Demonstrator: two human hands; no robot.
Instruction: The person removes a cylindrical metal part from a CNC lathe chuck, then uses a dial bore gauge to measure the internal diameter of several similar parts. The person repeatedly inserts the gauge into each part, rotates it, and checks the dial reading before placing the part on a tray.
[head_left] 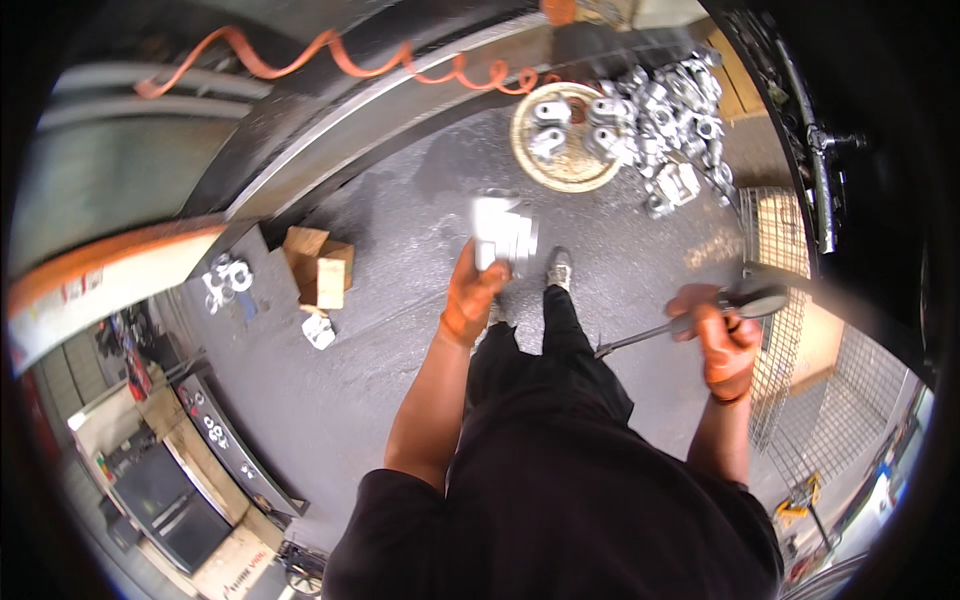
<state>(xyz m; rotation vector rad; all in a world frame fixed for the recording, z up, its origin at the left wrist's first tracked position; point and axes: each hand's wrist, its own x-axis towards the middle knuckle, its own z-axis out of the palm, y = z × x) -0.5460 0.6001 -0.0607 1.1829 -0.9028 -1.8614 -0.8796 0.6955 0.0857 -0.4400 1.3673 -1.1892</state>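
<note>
My left hand [472, 300], in an orange glove, is raised in front of me and grips a shiny silver metal casting [503, 232], blurred and glaring in the light. The orange-gloved right hand [728, 350] is closed around a dark hand tool [752, 299] with a long thin shaft [640, 338] pointing left toward my legs. Motion smears this tool, so its exact kind cannot be made out. A wide gap separates the tool from the casting.
A round, worn tray [568, 183] holds several castings, beside a heap of castings [672, 120] on the floor. At left are an opened cardboard box [330, 280] and loose metal parts [228, 282]. Wire mesh baskets [780, 310] stand right. An orange coiled hose [335, 50] hangs ahead.
</note>
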